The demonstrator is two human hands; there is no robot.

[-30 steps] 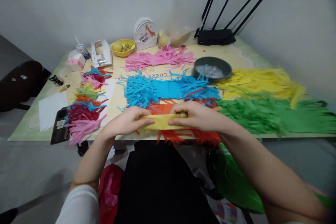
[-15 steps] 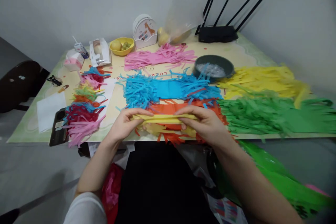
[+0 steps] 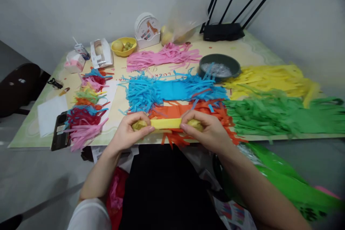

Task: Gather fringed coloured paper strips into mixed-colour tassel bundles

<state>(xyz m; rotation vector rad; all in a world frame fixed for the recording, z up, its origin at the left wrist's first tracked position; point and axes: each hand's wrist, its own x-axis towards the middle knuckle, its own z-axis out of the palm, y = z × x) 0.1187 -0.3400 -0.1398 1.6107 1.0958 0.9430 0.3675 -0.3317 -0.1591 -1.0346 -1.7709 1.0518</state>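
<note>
Between my two hands a yellow strip of fringed tissue paper [image 3: 166, 123] is stretched level, its middle folded into a flat narrow band. My left hand [image 3: 132, 131] is closed on its left end, thumb in front. On the right end my right hand [image 3: 202, 126] is closed the same way. Bunched yellow fringe shows partly inside both hands. Just behind and below lies orange fringed paper [image 3: 172, 111], partly hidden by the hands. Blue fringed paper [image 3: 174, 90] with a flat middle lies beyond it.
Green [image 3: 258, 113], yellow [image 3: 275, 79] and pink fringed paper [image 3: 161, 57] lie around. A dark bowl [image 3: 219, 66] holds clear plastic. Small multicoloured tassels [image 3: 86, 115] and a phone [image 3: 58, 133] are left. A router [image 3: 223, 31] and a yellow fruit dish [image 3: 124, 46] stand at the back.
The yellow paper's band has turned so its flat face shows, and the hanging fringe is gathered into my hands. My fingers have curled further around its ends.
</note>
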